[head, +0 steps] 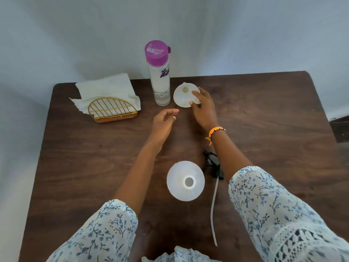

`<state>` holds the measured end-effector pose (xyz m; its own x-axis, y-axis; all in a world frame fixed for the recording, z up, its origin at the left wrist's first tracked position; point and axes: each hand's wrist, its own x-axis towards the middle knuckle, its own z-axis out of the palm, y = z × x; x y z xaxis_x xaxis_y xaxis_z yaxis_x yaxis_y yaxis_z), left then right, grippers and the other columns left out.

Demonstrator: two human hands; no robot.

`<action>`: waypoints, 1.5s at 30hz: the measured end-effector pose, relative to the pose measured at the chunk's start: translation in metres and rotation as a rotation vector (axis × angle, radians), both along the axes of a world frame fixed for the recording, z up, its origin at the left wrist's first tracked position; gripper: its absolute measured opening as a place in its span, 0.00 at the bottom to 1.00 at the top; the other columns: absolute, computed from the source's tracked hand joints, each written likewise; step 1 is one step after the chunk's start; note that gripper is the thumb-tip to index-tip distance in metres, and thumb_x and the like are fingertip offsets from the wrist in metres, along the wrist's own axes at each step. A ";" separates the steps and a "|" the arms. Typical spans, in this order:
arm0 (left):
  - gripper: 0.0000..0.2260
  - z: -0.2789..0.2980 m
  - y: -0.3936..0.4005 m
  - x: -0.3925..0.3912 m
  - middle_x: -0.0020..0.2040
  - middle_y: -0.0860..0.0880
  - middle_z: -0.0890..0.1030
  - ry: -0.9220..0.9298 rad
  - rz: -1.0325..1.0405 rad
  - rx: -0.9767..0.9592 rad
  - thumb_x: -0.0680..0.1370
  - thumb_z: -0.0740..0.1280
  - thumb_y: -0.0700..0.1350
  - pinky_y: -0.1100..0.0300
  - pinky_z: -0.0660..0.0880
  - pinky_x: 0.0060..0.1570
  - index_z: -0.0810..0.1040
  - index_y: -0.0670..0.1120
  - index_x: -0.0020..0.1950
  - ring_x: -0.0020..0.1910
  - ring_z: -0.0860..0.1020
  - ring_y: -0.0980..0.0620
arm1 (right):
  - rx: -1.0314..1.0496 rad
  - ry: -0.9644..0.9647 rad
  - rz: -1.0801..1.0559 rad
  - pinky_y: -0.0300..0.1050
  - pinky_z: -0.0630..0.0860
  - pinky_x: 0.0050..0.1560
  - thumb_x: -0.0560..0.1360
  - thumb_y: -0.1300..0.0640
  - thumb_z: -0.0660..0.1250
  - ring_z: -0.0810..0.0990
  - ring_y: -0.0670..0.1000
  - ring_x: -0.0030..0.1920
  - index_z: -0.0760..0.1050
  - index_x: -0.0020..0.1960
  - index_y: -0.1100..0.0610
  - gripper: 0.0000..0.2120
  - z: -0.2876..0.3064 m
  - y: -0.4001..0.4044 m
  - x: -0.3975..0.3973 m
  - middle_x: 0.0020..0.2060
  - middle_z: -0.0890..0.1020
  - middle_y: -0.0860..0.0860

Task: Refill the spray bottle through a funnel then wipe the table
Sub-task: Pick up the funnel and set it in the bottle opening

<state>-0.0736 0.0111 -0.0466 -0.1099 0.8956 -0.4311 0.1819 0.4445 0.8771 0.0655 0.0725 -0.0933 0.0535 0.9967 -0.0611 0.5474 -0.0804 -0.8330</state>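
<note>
Table [264, 114] right half and near-left area lying bare; napkin holder [113, 110] sitting near far-left edge. We are reaching right hand [203, 108] forward, fingers pinching white funnel [184, 95] rim beside water bottle [158, 72]. Left hand [163, 121] hovering loosely spread, gripping nothing. One spray bottle [185, 180] standing uncapped near us, one sprayer head [213, 164] lying just beside.

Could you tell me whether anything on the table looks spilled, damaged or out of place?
No spill or damage shows. The spray head lies on its side beside the open spray bottle, simply removed for refilling.
</note>
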 end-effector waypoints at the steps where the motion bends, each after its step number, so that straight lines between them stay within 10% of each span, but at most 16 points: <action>1: 0.12 -0.002 0.001 0.000 0.56 0.54 0.77 -0.006 0.002 -0.002 0.78 0.60 0.38 0.73 0.68 0.46 0.77 0.48 0.58 0.55 0.73 0.61 | -0.008 0.007 -0.024 0.42 0.68 0.63 0.75 0.64 0.64 0.70 0.56 0.66 0.74 0.63 0.62 0.17 0.000 0.002 0.000 0.66 0.71 0.59; 6: 0.12 -0.002 -0.007 0.000 0.54 0.56 0.77 -0.053 0.023 0.000 0.78 0.59 0.38 0.72 0.69 0.48 0.78 0.50 0.56 0.54 0.74 0.63 | 0.048 0.099 -0.215 0.23 0.67 0.47 0.75 0.65 0.63 0.75 0.51 0.53 0.77 0.59 0.62 0.13 0.005 -0.008 0.001 0.58 0.77 0.57; 14: 0.11 0.030 -0.059 0.002 0.53 0.57 0.78 -0.142 0.046 0.055 0.79 0.59 0.39 0.67 0.72 0.53 0.77 0.50 0.56 0.54 0.76 0.61 | 0.084 0.346 -0.258 0.26 0.69 0.44 0.73 0.72 0.57 0.73 0.47 0.53 0.76 0.46 0.59 0.13 0.058 -0.074 0.002 0.50 0.77 0.50; 26: 0.06 0.054 -0.159 -0.004 0.50 0.53 0.82 -0.162 -0.006 0.156 0.77 0.64 0.42 0.66 0.76 0.46 0.80 0.46 0.50 0.49 0.79 0.58 | 0.015 0.624 -0.045 0.42 0.74 0.39 0.75 0.69 0.58 0.77 0.51 0.45 0.67 0.55 0.48 0.17 0.125 -0.189 0.029 0.48 0.79 0.59; 45: 0.13 0.055 -0.181 0.009 0.56 0.56 0.77 -0.053 -0.113 0.250 0.74 0.70 0.42 0.64 0.71 0.48 0.75 0.59 0.52 0.59 0.73 0.53 | 0.152 0.264 -0.056 0.33 0.72 0.41 0.73 0.70 0.58 0.74 0.49 0.55 0.73 0.57 0.54 0.18 0.146 -0.214 0.025 0.53 0.75 0.45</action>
<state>-0.0645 -0.1694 0.0088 0.0131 0.9802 -0.1978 0.1691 0.1928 0.9666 0.0901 -0.1415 0.0526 0.1112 0.9914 0.0695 0.3084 0.0320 -0.9507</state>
